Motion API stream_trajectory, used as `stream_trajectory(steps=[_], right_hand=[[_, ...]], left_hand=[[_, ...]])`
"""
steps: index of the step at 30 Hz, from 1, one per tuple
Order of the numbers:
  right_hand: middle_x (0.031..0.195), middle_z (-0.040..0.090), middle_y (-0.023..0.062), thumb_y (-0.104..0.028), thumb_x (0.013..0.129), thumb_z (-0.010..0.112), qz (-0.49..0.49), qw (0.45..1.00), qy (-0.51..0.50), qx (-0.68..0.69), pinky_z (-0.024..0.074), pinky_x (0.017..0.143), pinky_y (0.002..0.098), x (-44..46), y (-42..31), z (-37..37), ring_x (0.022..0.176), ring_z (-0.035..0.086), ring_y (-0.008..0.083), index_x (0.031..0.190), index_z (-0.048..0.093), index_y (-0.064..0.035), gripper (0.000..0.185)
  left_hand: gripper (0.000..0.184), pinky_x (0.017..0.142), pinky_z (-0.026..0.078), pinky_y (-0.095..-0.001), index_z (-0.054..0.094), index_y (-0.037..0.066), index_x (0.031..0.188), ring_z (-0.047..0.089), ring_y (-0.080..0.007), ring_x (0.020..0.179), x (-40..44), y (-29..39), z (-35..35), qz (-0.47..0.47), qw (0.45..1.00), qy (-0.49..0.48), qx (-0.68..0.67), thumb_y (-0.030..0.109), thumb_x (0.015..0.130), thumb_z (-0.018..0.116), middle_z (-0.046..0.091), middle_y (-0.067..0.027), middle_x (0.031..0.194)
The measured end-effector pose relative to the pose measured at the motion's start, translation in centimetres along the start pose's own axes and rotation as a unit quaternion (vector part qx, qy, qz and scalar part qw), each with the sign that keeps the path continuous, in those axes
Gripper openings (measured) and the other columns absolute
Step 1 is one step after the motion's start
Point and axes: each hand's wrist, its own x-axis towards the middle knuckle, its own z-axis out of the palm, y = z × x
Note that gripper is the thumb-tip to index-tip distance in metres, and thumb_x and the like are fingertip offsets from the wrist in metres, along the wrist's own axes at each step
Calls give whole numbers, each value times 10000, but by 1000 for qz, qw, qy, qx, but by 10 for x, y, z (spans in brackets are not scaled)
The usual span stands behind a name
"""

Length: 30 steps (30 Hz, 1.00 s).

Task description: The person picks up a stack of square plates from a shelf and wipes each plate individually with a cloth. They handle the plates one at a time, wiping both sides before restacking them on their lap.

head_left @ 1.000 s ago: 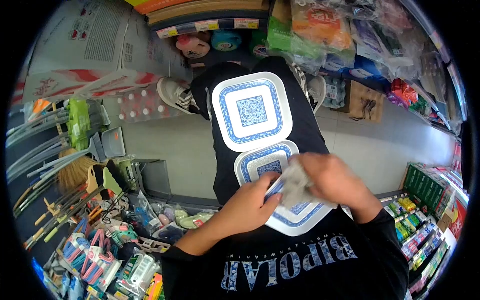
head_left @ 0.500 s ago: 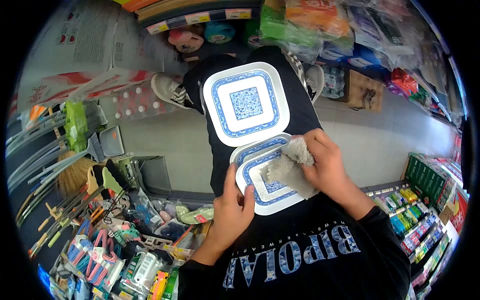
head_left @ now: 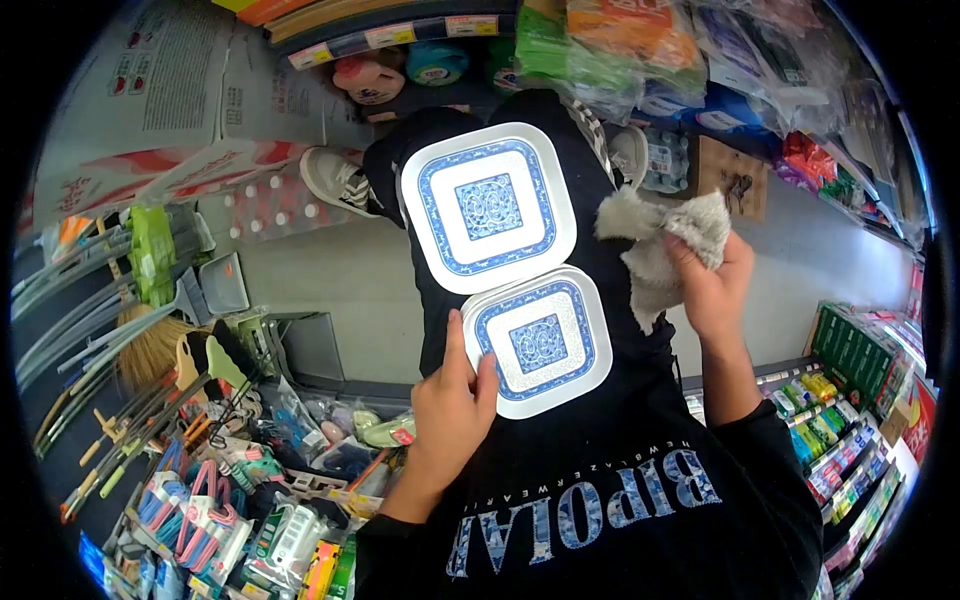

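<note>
A large square white plate with blue patterned borders point(head_left: 490, 208) lies on my thighs. Nearer my body is a smaller plate of the same pattern point(head_left: 540, 343), apparently on top of another whose edge shows at its left. My left hand point(head_left: 455, 410) is at the smaller plate's left edge, thumb over the rim and fingers along the side. Off to the right of the plates, my right hand point(head_left: 712, 280) pinches a crumpled grey cloth point(head_left: 655, 245), which hangs from the fingers over the floor and clear of both plates.
Brooms and mops point(head_left: 150, 340) stand at the left, above packaged goods point(head_left: 200, 510). Large cartons point(head_left: 150, 110) and bottled drinks point(head_left: 275, 207) are at upper left. Bagged goods point(head_left: 640, 50) fill the upper right; a shelf with small packets point(head_left: 830, 440) is at lower right.
My right hand has lifted the cloth off the small plate and moved right. The small plate, earlier raised and tilted in my left hand, now lies flat on the stack.
</note>
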Motion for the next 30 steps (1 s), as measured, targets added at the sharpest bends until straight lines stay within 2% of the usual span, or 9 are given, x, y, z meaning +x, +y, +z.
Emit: stream_trajectory(steps=[6, 13, 16, 17, 20, 21, 24, 27, 30], right_hand=[[1021, 706, 67, -87, 940, 723, 82, 961, 95, 248, 550, 828, 315, 18, 3, -9, 907, 679, 160, 1102, 679, 14, 196], [1011, 712, 62, -109, 930, 737, 107, 961, 51, 252, 559, 815, 317, 18, 3, -8, 896, 685, 158, 1106, 674, 18, 226], [988, 725, 20, -138, 925, 750, 111, 986, -122, 36, 558, 815, 307, 11, -12, -5, 872, 679, 129, 1071, 702, 7, 212], [893, 754, 77, -155, 885, 780, 79, 987, -141, -7, 556, 755, 323, 7, -10, 3, 783, 697, 171, 1007, 717, 18, 221], [846, 731, 205, -164, 825, 810, 3, 940, -297, -170, 549, 713, 391, 4, -12, 11, 745, 716, 308, 972, 707, 36, 269], [866, 724, 222, -147, 809, 812, -4, 935, -303, -182, 545, 718, 398, 2, -9, 16, 770, 716, 332, 973, 708, 38, 268], [909, 705, 263, -115, 776, 815, -16, 921, -321, -219, 538, 733, 424, 3, -1, 29, 843, 705, 396, 981, 711, 42, 278], [913, 696, 275, -124, 771, 807, -12, 913, -322, -250, 538, 750, 450, 6, -4, 33, 882, 683, 433, 1002, 710, 45, 303], [902, 695, 277, -141, 761, 788, -57, 915, -298, -265, 543, 764, 452, 2, -1, 36, 865, 681, 443, 1030, 703, 62, 348]], left_hand=[[588, 477, 473, -338, 493, -95, 1414, 591, -208, 447, 3, -3, 5, 11, 999, 42, -9, 93, 901, 709, 560, -79, 553], [525, 485, 410, -277, 521, -103, 1387, 506, -100, 485, 1, -9, 20, 25, 993, 103, -52, 21, 904, 686, 523, -49, 563], [515, 502, 394, -260, 520, -98, 1388, 475, -76, 520, -1, -8, 21, 24, 991, 110, -69, 17, 912, 679, 531, -43, 616], [512, 508, 397, -259, 523, -96, 1386, 476, -80, 527, -1, -7, 21, 21, 991, 111, -73, 21, 912, 680, 539, -45, 640], [521, 486, 432, -268, 548, -90, 1349, 562, -127, 541, 4, -9, 18, 15, 992, 124, -23, 52, 875, 710, 641, -138, 845], [512, 590, 505, -333, 555, -84, 1331, 648, -225, 693, 5, 1, 12, -59, 994, 83, -40, 113, 886, 714, 637, -194, 1024], [510, 751, 536, -427, 553, -88, 1321, 674, -363, 850, 11, -2, 13, -24, 997, 67, 27, 178, 910, 697, 644, -229, 1044], [444, 583, 451, -322, 574, -46, 1324, 551, -198, 621, 12, -14, 18, 24, 995, 90, 30, 152, 939, 677, 652, -155, 946], [404, 643, 497, -341, 577, -62, 1296, 637, -237, 706, 18, -12, 13, 26, 998, 60, 16, 162, 966, 643, 691, -194, 992]])
